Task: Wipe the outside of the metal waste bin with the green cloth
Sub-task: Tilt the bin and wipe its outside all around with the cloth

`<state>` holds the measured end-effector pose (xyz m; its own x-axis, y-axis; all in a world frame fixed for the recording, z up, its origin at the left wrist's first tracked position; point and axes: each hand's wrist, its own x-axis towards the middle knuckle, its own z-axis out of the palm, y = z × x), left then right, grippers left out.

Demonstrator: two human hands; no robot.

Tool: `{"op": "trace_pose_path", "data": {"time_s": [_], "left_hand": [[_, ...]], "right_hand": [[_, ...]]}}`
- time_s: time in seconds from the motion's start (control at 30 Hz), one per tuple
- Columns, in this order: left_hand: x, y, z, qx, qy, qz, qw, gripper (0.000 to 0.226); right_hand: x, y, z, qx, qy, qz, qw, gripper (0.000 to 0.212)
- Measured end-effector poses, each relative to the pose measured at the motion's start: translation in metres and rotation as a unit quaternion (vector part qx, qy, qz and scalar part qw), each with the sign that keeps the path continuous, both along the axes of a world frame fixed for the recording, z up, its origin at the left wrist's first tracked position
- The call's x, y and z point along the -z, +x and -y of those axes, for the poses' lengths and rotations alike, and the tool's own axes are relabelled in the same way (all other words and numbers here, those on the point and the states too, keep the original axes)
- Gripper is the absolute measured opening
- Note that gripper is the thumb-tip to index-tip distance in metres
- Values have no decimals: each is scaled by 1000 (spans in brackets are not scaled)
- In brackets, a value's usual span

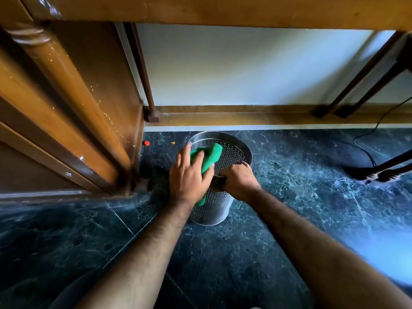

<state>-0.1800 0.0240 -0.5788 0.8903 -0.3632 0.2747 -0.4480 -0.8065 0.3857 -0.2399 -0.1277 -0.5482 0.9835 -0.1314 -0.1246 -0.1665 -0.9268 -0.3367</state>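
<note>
A perforated metal waste bin [217, 204] stands on the dark marble floor, tilted away from me so its open mouth faces the wall. My left hand [189, 177] presses the green cloth [210, 158] against the bin's near rim, and the cloth drapes over the rim into the mouth and down the left side. My right hand [239, 179] grips the near edge of the rim on the right. Part of the cloth is hidden under my left hand.
A wooden cabinet [66, 108] stands close on the left. A wooden skirting and white wall [245, 70] lie behind the bin. Dark furniture legs [347, 94] and a black cable [367, 139] are at right. A small red cap [146, 143] lies near the cabinet.
</note>
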Motion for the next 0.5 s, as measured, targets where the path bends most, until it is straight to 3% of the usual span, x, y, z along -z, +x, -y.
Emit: {"op": "trace_pose_path", "data": {"time_s": [0.13, 0.33, 0.4, 0.5], "left_hand": [[0, 25, 2, -59, -38, -85, 994, 54], [-3, 30, 12, -6, -180, -209, 961, 46], [-6, 6, 17, 3, -199, -177, 964, 48], [-4, -30, 21, 24, -197, -51, 979, 54]], "right_hand": [[-1, 0, -3, 29, 32, -15, 999, 28], [-5, -4, 2, 44, 62, -35, 996, 30], [-5, -8, 4, 53, 84, -38, 994, 31], [-3, -16, 3, 76, 127, -15, 989, 24]]}}
